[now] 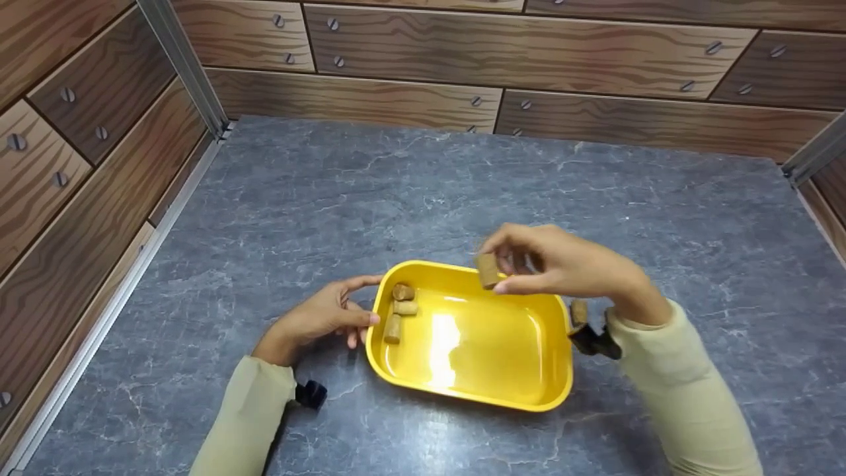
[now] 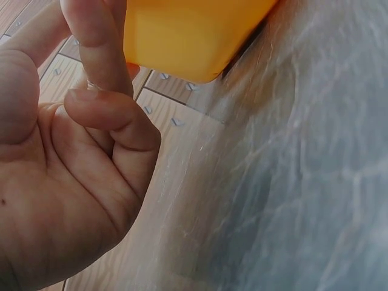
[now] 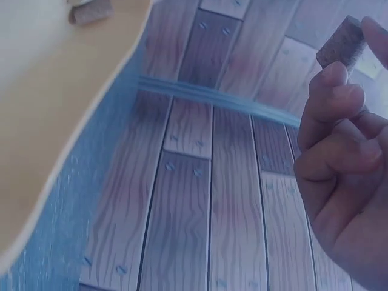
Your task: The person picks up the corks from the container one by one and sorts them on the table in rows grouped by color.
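A yellow plastic tray lies on the table. At its left end my left hand holds the rim, thumb on the edge and index finger along the outer wall; the left wrist view shows its other fingers curled near the tray wall. Over the tray's far edge, my right hand pinches a cork between thumb and fingers. That cork stands clear of the tray in the right wrist view. Inside the tray, three corks, among them an upper one and a lower one, lie along the left wall.
Another cork is on the table just right of the tray, beside the right wrist's black camera mount. Wood-patterned panels border the grey marbled table at the back and sides.
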Tool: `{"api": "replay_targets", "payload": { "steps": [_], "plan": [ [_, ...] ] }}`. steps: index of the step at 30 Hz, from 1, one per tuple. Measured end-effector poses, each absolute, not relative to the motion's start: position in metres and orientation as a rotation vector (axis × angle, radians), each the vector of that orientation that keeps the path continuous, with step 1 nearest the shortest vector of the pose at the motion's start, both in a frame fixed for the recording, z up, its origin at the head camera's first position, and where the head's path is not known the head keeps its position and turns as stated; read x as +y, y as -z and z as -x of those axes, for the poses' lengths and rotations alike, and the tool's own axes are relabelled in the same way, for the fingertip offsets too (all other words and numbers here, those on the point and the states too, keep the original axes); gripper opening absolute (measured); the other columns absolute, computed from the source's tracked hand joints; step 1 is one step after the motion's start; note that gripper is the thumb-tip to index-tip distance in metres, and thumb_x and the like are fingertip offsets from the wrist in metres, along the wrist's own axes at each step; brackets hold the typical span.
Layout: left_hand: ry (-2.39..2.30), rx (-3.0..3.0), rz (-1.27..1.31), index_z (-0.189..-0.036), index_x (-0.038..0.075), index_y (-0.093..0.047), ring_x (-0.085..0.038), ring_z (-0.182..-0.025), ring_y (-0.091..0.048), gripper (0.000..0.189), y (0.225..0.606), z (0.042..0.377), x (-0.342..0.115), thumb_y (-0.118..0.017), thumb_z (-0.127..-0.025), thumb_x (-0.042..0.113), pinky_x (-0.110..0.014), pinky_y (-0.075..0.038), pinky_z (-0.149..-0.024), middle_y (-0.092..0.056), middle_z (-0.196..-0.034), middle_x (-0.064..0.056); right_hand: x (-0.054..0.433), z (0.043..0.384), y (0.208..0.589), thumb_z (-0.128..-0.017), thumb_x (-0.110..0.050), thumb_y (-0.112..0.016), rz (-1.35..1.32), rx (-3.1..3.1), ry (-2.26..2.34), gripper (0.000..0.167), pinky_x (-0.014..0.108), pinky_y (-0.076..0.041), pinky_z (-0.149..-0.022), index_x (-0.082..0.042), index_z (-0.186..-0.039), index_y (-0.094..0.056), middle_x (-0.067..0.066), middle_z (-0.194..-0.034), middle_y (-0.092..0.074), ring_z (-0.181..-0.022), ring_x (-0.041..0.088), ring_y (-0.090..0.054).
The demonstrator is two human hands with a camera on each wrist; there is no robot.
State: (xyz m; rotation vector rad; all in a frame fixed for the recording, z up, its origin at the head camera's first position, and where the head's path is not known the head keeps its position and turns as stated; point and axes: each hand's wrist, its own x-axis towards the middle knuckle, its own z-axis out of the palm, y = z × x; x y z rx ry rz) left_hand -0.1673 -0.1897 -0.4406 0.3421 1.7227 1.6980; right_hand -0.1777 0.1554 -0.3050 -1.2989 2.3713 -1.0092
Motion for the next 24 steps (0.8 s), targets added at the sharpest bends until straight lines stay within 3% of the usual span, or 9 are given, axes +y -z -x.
{"api": "replay_targets", "payload": {
  "steps": [6,14,24],
  "plan": [
    [-1.693,1.731,-0.319,-0.152,0.004,-0.026,-0.008,-0.045,-0.058,0.078,0.438,0.167,-0.189,-0.070,-0.087,0.011,-0.020,-0.050,-0.047,-0.068,-0.062,0.001,0.191,0.174,0.314,-0.086,-0.001,-0.068,1.251,2.415,1.161,0.031,0.019,-0.040,-0.049,-0.007,-0.114,-0.058,-0.005,-0.082,-0.053,-0.061,0.004,-0.042],
    [-1.679,1.750,-0.312,-0.152,0.006,-0.026,-0.007,-0.045,-0.058,0.077,0.439,0.167,-0.190,-0.069,-0.088,0.010,-0.020,-0.051,-0.047,-0.068,-0.062,0.001,0.247,0.162,0.327,-0.083,0.009,-0.066,1.078,2.509,1.236,0.037,0.018,-0.048,-0.057,0.000,-0.117,-0.056,-0.006,-0.086,-0.059,-0.068,0.005,-0.052],
    [-1.693,1.735,-0.320,-0.152,0.004,-0.024,-0.007,-0.045,-0.058,0.078,0.440,0.167,-0.189,-0.069,-0.088,0.009,-0.020,-0.051,-0.047,-0.068,-0.062,0.001,0.317,0.144,0.354,-0.089,-0.001,-0.065,0.683,2.672,1.141,0.032,0.022,-0.044,-0.052,-0.001,-0.119,-0.053,-0.002,-0.084,-0.056,-0.065,0.007,-0.050]
  ]
}}
